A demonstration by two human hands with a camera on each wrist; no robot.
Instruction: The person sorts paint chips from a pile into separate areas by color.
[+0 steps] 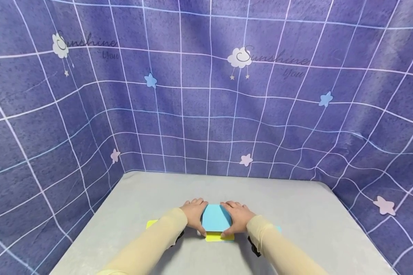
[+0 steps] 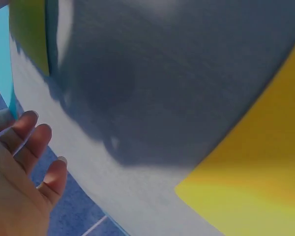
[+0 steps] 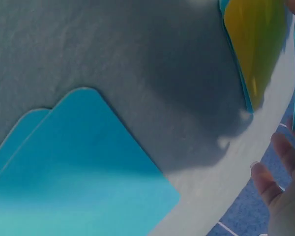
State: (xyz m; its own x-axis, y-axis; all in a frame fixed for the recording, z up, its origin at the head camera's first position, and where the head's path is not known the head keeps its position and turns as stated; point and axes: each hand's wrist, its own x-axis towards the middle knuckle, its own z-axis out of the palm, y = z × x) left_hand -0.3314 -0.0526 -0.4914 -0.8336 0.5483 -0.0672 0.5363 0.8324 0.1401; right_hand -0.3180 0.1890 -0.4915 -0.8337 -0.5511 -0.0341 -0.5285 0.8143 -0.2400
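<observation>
In the head view a light blue card (image 1: 216,217) is held between both hands, above the table. My left hand (image 1: 194,214) grips its left edge, thumb at the near corner and fingers at the far one. On the opposite edge my right hand (image 1: 239,217) grips it the same way. Beneath the blue card a yellow card (image 1: 220,237) shows its near strip; in the right wrist view a blue edge peeks out from under this yellow card (image 3: 255,54). The wrist views catch only a sliver of the held card (image 2: 1,59).
Another yellow card (image 2: 255,167) lies on the grey table (image 1: 179,187) left of the hands, partly covered by the left sleeve in the head view. To the right lie overlapping blue cards (image 3: 88,167). A purple gridded curtain (image 1: 206,95) rises behind the table and along its sides.
</observation>
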